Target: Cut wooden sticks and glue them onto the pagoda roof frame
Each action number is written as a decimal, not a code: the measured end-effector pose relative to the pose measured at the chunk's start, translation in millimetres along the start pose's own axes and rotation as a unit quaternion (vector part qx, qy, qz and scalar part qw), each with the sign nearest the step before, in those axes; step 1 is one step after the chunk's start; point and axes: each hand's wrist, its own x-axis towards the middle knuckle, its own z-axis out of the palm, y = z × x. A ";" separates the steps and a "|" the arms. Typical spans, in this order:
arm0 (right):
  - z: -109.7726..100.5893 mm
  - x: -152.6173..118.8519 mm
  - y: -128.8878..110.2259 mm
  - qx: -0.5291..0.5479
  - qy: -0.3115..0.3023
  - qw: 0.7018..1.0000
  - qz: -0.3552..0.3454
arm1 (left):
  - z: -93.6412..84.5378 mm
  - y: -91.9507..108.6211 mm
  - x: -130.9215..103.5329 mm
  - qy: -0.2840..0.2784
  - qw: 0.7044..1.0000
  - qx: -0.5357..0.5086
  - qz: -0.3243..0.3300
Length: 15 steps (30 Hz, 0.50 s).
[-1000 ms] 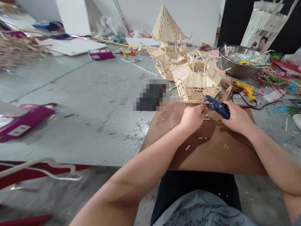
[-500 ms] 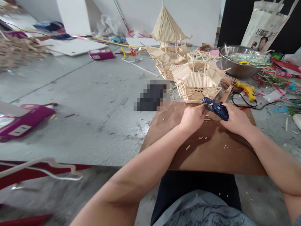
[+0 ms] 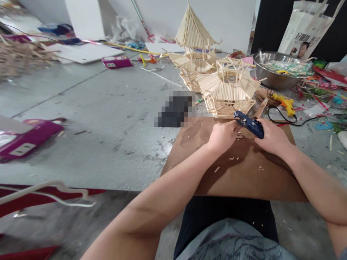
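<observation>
Blue, the tool [image 3: 252, 126] gripped in the right hand [image 3: 272, 136] sits beside the curled left hand [image 3: 222, 137], whose grasp is hidden.

The one view looks out from the camera on my head, facing forward and down. It sits close over me, so my shirt [image 3: 230, 240] lies at the near edge, and my left forearm [image 3: 173, 187] and right forearm [image 3: 311, 177] stretch away from it. My left hand [image 3: 223, 135] and right hand [image 3: 273, 139] come at close range, a little right of the middle. Past them it sweeps across the grey table [image 3: 108, 126] to the white wall [image 3: 230, 21] at the far side. Near left, it drops over the table's edge to the floor [image 3: 108, 211].
</observation>
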 end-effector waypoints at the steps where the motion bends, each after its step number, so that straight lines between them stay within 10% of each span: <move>1: 0.2 0.0 -0.1 -0.004 -0.002 1.000 0.001 | 0.1 0.0 -0.1 0.001 1.000 0.002 0.002; 15: 0.4 1.5 -1.3 -0.082 -0.007 0.996 0.019 | 0.4 -1.3 -1.4 0.017 0.999 0.020 0.040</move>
